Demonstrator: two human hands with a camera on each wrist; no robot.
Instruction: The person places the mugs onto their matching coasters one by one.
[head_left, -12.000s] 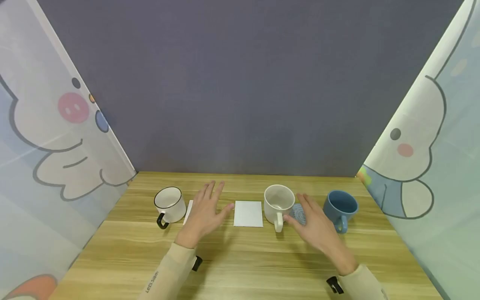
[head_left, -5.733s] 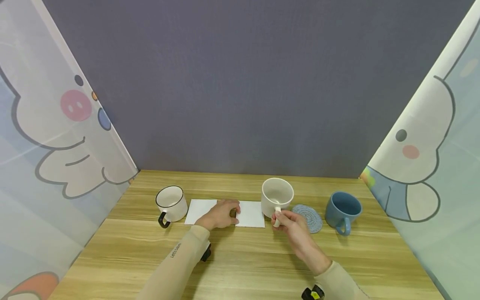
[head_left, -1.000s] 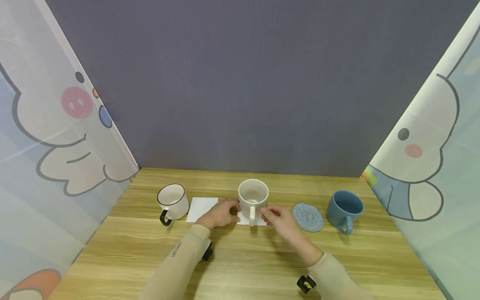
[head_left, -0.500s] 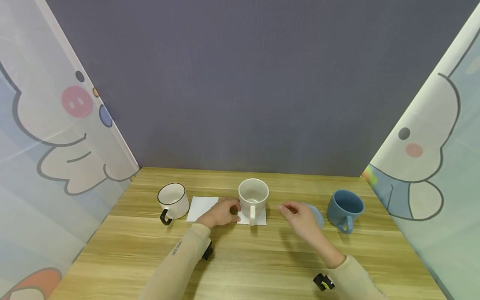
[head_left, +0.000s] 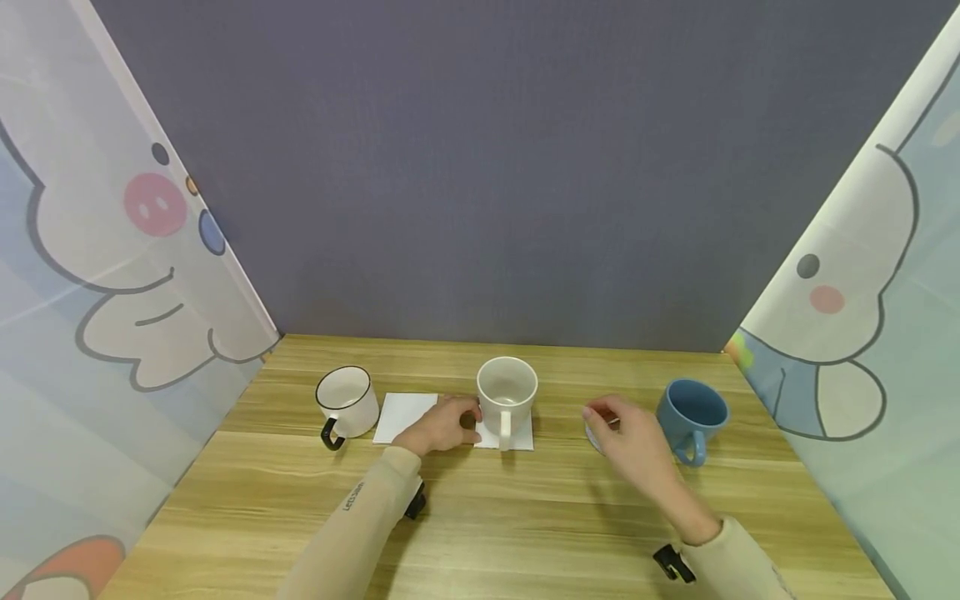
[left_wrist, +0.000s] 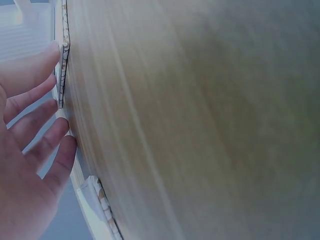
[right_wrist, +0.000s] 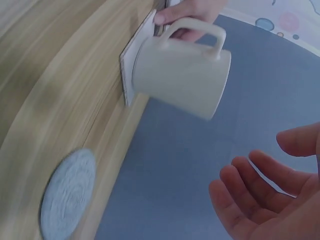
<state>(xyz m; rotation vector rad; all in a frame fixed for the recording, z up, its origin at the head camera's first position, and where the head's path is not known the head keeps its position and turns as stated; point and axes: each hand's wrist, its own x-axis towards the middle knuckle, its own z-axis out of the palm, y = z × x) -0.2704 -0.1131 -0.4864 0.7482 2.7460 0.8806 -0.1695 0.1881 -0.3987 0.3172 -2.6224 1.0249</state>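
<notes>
A white mug (head_left: pixel 507 392) stands upright on a white square coaster (head_left: pixel 522 432), its handle toward me. Along that coaster's left edge, my left hand (head_left: pixel 438 427) rests with loosely bent fingers and thumb touching it. In the left wrist view the fingers (left_wrist: pixel 56 162) lie apart from each other. My right hand (head_left: pixel 633 442) hovers over the round blue woven coaster (head_left: pixel 596 437), mostly covering it in the head view. Its loosely curled fingers (right_wrist: pixel 235 192) hold nothing. The right wrist view shows the mug (right_wrist: pixel 182 75) and woven coaster (right_wrist: pixel 70 195) apart from this hand.
A second white square coaster (head_left: pixel 402 415) lies left of my left hand. Beside it stands a white enamel mug (head_left: pixel 348 408) with black rim and handle. A blue mug (head_left: pixel 693 410) stands at the right. A dark panel (head_left: pixel 480 183) closes the wooden table (head_left: pixel 480 517) behind.
Earlier, the white mug moved left from the bare table onto the square coaster. Over the last second my right hand has drawn away rightward from its handle. My left hand has stayed still.
</notes>
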